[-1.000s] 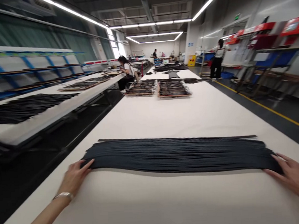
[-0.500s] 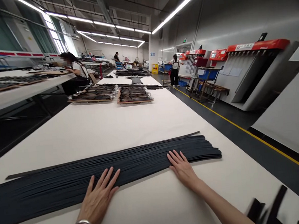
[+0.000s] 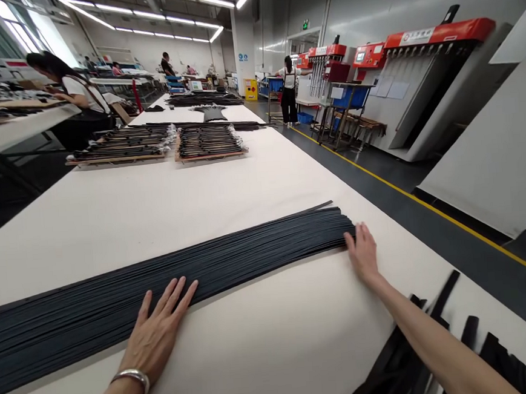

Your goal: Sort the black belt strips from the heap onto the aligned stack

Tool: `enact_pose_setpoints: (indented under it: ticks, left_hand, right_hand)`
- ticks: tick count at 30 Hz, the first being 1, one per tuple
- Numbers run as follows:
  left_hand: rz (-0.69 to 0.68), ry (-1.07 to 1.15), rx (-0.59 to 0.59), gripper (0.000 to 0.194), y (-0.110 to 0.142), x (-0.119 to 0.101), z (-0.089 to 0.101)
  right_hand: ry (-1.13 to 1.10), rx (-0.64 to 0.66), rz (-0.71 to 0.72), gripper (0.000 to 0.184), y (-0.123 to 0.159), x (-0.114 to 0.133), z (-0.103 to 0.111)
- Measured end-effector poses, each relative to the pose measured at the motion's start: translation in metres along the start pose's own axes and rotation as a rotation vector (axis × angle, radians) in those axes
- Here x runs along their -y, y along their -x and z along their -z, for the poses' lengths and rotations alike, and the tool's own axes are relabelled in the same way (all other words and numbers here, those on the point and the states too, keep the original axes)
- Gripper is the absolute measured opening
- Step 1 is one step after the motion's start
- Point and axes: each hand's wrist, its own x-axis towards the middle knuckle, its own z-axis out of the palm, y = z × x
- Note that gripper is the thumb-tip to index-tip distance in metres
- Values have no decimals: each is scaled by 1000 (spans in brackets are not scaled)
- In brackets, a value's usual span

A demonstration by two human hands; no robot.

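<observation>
We press our left hand [image 3: 157,330], open and wide with fingers spread, flat on the near edge of a long bundle of thin dark navy strips [image 3: 161,296]; a silver bangle [image 3: 134,380] circles that wrist. Our right hand [image 3: 363,253] is also open, grasping nothing, its fingertips touching the bundle's far right end. The bundle lies on a long white table [image 3: 110,221], running from the near left out of view to the far right, with one strip sticking out past the rest at its far end.

Near right, just under our right forearm, flat black strips [image 3: 470,332] lie across the table's corner, more of them in view than half a second ago. Compared with that frame, our right hand has moved from the top of the bundle to its end.

Farther along the table sit two flat wooden boards, the left [image 3: 117,160] and right [image 3: 209,157], each loaded with rows of dark strips. Beyond them, a seated co-worker [image 3: 77,93] works at the left table, and a standing co-worker [image 3: 288,89] faces red-topped machines [image 3: 418,87] on the right.
</observation>
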Motion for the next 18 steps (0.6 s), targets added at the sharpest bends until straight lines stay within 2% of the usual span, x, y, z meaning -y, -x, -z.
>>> enact_pose_setpoints:
  ticks: [1,3,11,15,18]
  left_hand:
    - [-25,-3,-1,59,0,2,-2]
    - [-68,-8,-4,56,-1,4,-5]
    - [-86,-11,18,54,-2,7,-9]
    - [-66,-47,6,58,4,6,-7]
    - [-45,-79,39,58,7,6,-5]
  right_hand:
    - [-31,-7,-109,77,-7,-11,2]
    - [-57,2,-206,78,-17,-24,3]
    - [-72,55,-205,66,-24,-25,-6]
    - [-139,48,-190,69,-22,-21,0]
    - [-154,74,-210,69,-23,-25,-5]
